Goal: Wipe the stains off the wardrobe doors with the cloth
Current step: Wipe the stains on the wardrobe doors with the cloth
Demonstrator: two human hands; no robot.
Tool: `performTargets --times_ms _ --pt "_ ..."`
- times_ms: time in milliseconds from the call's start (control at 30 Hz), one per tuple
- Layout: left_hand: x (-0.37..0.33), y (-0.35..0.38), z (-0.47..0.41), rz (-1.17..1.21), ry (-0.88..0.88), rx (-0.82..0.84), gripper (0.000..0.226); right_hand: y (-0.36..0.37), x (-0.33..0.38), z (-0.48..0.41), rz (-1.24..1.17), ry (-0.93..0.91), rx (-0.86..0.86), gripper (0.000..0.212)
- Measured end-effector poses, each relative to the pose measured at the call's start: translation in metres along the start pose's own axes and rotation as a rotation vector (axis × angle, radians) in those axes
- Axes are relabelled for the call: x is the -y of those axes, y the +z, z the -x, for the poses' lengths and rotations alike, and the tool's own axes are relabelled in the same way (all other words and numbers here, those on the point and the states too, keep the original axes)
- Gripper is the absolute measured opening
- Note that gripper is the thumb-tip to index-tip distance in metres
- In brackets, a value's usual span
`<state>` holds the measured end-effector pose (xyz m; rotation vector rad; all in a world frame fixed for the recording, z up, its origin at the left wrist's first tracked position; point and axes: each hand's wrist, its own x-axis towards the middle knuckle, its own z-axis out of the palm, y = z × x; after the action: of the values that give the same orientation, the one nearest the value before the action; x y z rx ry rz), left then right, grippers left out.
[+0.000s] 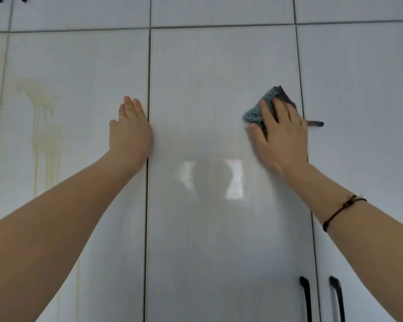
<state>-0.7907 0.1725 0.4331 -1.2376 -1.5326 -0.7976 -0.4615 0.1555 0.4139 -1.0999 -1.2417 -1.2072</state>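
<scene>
Head view. Glossy pale grey wardrobe doors fill the field, split by dark vertical seams and one horizontal seam near the top.

Left hand: laid flat on the left door, fingers straight, close together and pointing up, holding nothing. Its little-finger edge runs along the seam to the middle door. Thin pale ring on one finger.

Right hand: palm toward the middle door, fingers spread and nearly straight, pressing a crumpled teal and dark mesh cloth against the panel; the fingers are not curled round it.

Cloth position: high on the middle door, just beside its right seam. The bunched teal part shows left of the fingers, the dark dotted mesh shows above the fingertips, and a narrow tail sticks out rightward past the seam.

Yellowish stain with long drip runs: on the left door, left of the left hand and well apart from the cloth.

Middle door, between the forearms: bright glare patch with a dim dark reflection (outline too soft to read).

Lower right: two black bar handles, one on each side of the seam. Dark cord bracelet on the right wrist.
</scene>
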Motion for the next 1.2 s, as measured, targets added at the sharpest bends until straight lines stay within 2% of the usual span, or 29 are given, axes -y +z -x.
performTargets --times_ms 67,133,300,367,433,567,667,733,833,933,1000,1067,1133,1200 --pt "0.001 0.000 0.001 0.018 -0.001 0.016 0.071 0.001 0.021 0.037 -0.064 -0.059 -0.039 0.047" --pt "0.003 0.000 0.001 0.035 0.006 0.028 0.071 0.001 0.034 0.088 -0.136 -0.197 -0.043 0.036" --pt "0.009 -0.003 -0.003 0.114 0.005 0.058 0.070 -0.007 0.034 0.178 -0.227 -0.780 0.132 0.023" --pt "0.006 -0.003 0.000 0.141 0.010 0.071 0.069 -0.009 0.014 0.166 -0.182 -0.886 0.143 0.025" --pt "0.004 0.001 0.007 0.154 0.015 0.072 0.070 -0.012 -0.008 0.128 -0.116 -0.745 0.071 0.028" --pt "0.006 0.006 0.015 0.070 0.036 0.040 0.072 -0.011 -0.013 0.046 -0.028 -0.058 -0.112 0.034" --pt "0.007 0.010 0.015 0.024 0.038 0.024 0.074 0.012 0.034 0.025 -0.032 0.159 -0.178 0.037" --pt "0.009 0.012 0.015 0.011 0.030 0.011 0.074 0.024 0.078 0.029 -0.067 0.130 -0.216 0.036" --pt "0.013 0.009 0.016 0.030 0.046 0.012 0.070 0.035 0.149 0.075 -0.195 -0.090 -0.237 0.033" --pt "0.016 0.006 0.016 0.085 0.054 0.052 0.071 0.039 0.204 0.169 -0.341 -0.375 -0.025 0.021" --pt "0.017 0.001 0.015 0.101 0.066 0.078 0.074 0.039 0.212 0.222 -0.401 -0.574 0.155 0.009" --pt "0.019 -0.008 0.015 0.141 0.080 0.126 0.074 0.037 0.198 0.241 -0.413 -0.730 0.225 0.008" --pt "0.024 -0.016 0.020 0.164 0.089 0.175 0.073 0.033 0.176 0.215 -0.387 -0.754 0.176 0.013" --pt "0.022 -0.016 0.035 0.173 0.122 0.194 0.074 0.031 0.151 0.156 -0.305 -0.566 0.028 0.024"
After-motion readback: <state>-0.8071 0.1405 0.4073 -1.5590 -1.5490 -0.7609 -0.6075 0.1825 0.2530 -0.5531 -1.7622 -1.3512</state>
